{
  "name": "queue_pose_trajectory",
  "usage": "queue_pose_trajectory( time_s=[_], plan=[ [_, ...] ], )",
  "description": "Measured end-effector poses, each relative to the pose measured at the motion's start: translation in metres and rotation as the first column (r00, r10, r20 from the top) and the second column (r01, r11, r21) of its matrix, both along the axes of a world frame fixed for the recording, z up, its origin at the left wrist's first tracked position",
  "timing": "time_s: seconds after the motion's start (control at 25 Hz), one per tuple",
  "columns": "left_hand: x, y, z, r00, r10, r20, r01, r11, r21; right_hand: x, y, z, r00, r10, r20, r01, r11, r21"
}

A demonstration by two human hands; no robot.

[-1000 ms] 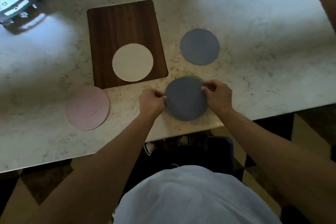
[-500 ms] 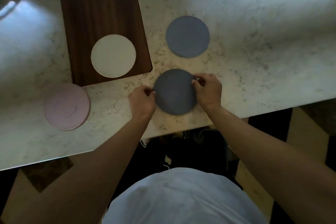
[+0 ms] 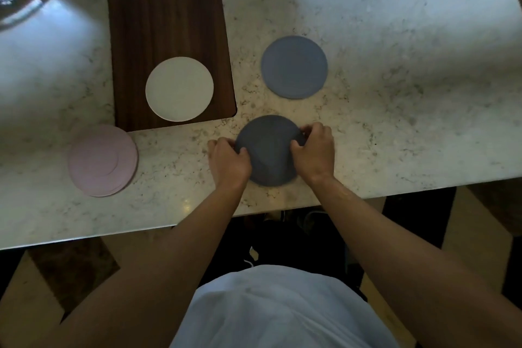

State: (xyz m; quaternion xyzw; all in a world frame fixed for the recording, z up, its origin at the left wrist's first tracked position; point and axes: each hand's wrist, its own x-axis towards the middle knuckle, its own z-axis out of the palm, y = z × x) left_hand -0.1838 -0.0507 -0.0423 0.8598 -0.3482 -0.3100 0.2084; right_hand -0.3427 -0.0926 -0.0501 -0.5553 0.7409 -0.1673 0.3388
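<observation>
Dark grey disc [image 3: 268, 150] sits near the front edge of the pale stone surface [image 3: 395, 135], just in front of a blue-grey disc [image 3: 294, 67] and to the right of the wooden board [image 3: 166, 28] that has a cream disc [image 3: 179, 89] on it. A little pile of pink discs [image 3: 103, 160] lies off to the left, well apart.

The left hand [image 3: 228, 161] has the disc's left rim and the right hand [image 3: 313, 152] has the right rim. On both, the fingers [image 3: 309, 130] are curled in and pinching the edge, with thumbs on top as far as I can see. The disc doesn't look flat between them. It seems to bow up in the middle, so my guess is it's thin, soft and bendy (silicone or felt maybe) and very light.

Not fragile, I'd say, but floppy: grab it by one side only and it'll likely droop or fold. Opposite rims like this is the sane place to hold it, or slide a fingertip under the edge first, since flat things hug the surface. Can't tell whether anything lies underneath it.
</observation>
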Motion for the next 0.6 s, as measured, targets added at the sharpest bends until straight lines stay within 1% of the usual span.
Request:
queue_pose_trajectory(
  time_s=[0.08, 0.16, 0.24, 0.36, 0.48, 0.56, 0.6],
  plan=[
    [0.003, -0.004, 0.001, 0.998, 0.041, -0.045, -0.041, 0.999, 0.018, -0.001, -0.002, 0.005, 0.995, -0.009, 0.095, 0.007, 1.0, 0.03],
    [0.009, -0.004, 0.004, 0.985, 0.127, -0.119, -0.121, 0.991, 0.051, 0.004, -0.001, 0.01, 0.985, -0.029, 0.172, 0.017, 0.997, 0.071],
    [0.022, 0.0, 0.004, 0.963, 0.212, -0.164, -0.204, 0.977, 0.067, 0.013, 0.003, 0.014, 0.981, -0.034, 0.191, 0.02, 0.997, 0.076],
    [0.054, 0.008, 0.006, 0.938, 0.288, -0.193, -0.28, 0.957, 0.072, 0.044, 0.003, 0.018, 0.975, 0.013, 0.222, -0.029, 0.997, 0.069],
    [0.101, 0.018, 0.01, 0.916, 0.334, -0.223, -0.337, 0.941, 0.025, 0.089, 0.003, 0.025, 0.957, 0.076, 0.281, -0.097, 0.993, 0.063],
    [0.141, 0.03, 0.018, 0.904, 0.37, -0.216, -0.386, 0.922, -0.036, 0.128, 0.006, 0.028, 0.938, 0.1, 0.331, -0.128, 0.99, 0.062],
    [0.16, 0.037, 0.023, 0.899, 0.389, -0.202, -0.407, 0.912, -0.055, 0.146, 0.008, 0.029, 0.935, 0.124, 0.331, -0.152, 0.986, 0.063]
  ],
)
